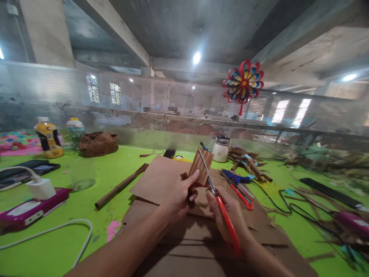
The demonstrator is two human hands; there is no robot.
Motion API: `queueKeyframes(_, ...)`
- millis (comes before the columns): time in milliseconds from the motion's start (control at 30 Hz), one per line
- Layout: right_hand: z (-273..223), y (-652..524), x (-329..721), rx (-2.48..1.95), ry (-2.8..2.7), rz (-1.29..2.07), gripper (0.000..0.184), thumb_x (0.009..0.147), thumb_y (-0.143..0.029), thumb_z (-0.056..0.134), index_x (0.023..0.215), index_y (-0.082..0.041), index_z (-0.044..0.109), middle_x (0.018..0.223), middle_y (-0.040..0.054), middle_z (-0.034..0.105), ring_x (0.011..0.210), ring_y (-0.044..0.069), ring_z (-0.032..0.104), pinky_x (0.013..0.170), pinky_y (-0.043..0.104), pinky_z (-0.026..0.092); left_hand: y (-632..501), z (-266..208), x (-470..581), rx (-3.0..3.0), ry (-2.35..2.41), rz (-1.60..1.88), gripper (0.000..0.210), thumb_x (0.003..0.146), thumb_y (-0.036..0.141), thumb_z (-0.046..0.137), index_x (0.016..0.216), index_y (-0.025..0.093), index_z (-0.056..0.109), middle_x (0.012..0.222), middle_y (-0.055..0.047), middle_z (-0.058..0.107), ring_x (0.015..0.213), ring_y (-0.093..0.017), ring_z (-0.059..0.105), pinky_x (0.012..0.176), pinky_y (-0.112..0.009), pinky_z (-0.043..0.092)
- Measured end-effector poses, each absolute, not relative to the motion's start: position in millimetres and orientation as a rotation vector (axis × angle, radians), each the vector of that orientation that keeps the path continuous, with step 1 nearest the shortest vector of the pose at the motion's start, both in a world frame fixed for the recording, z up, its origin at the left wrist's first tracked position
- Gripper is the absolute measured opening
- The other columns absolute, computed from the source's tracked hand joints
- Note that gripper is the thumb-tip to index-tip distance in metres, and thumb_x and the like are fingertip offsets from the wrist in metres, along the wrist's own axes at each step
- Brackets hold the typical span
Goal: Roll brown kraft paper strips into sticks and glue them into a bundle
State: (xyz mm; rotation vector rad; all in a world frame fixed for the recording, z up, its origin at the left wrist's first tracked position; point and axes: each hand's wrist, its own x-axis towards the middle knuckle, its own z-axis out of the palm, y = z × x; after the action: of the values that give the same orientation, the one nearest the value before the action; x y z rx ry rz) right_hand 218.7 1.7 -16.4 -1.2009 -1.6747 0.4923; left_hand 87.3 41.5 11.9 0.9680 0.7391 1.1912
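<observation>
Between thumb and fingers, my left hand (181, 192) grips a piece of brown corrugated cardboard (197, 165), held up with its ridges running lengthwise. My right hand (229, 211) is closed around red-handled scissors (226, 221). Their metal blades point up and left and lie along the cardboard's right part; I cannot tell whether they are cutting into it. Under both hands, brown cardboard sheets (158, 182) are stacked on the green table (112, 165).
A blue glue gun (236, 177) and a second red-handled tool (243, 198) lie right of the sheets. A rolled brown tube (121, 186), a clear cup (82, 175) and a purple power strip (34, 211) are on the left. A white jar (221, 150) stands behind.
</observation>
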Motion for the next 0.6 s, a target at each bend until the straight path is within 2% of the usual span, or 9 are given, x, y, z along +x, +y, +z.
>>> queueKeyframes(167,-14.0,5.4,218.9,-1.179,-1.691,0.424,0.032,0.082,-0.044,0.042,0.095,-0.017,0.055,0.068,0.0015,0.060,0.056,0.012,0.052,0.053,0.020,0.041,42.6,8.4,87.0,0.954,0.726,1.138,0.036,0.067,0.048,0.061,0.077,0.015,0.054,0.060,0.004,0.051,0.034,0.000,0.026,0.037,-0.018,0.012)
queueKeyframes(400,-12.4,7.6,221.3,-1.223,-1.675,0.459,0.037,0.083,-0.047,0.039,0.097,-0.016,0.054,0.059,-0.0002,0.055,0.050,0.013,0.051,0.048,0.022,0.039,37.1,12.2,91.4,0.906,0.866,1.100,0.038,0.062,0.051,0.063,0.068,0.016,0.050,0.044,0.008,0.036,0.034,-0.003,0.026,0.037,-0.019,0.013)
queueKeyframes(600,-9.5,5.2,219.4,-1.211,-1.674,0.502,0.036,0.083,-0.047,0.039,0.092,-0.016,0.054,0.058,-0.0001,0.054,0.050,0.012,0.049,0.046,0.020,0.038,37.1,3.8,91.2,0.934,0.861,1.050,0.041,0.059,0.054,0.064,0.072,0.017,0.053,0.051,0.007,0.039,0.038,-0.003,0.028,0.038,-0.019,0.011)
